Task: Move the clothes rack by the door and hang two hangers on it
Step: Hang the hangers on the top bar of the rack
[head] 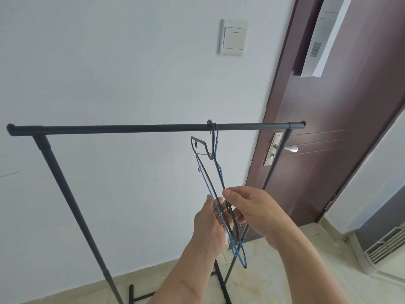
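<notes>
Wall (109, 62) by door (328, 106) | hangers (215, 145) on rack rail (131, 129) | left hand (210, 224) flat beneath | right hand (252, 207) pinches black hanger (232, 217)

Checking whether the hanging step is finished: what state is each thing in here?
Brown wooden door: closed.
Black metal clothes rack: upright by the door.
Blue wire hanger: hooked over the rack's bar, tilted, lower end touched by the left hand.
Dark wire hanger: hooked over the bar, tilted, pinched by the right hand.
White wall switch: position unclear.
</notes>
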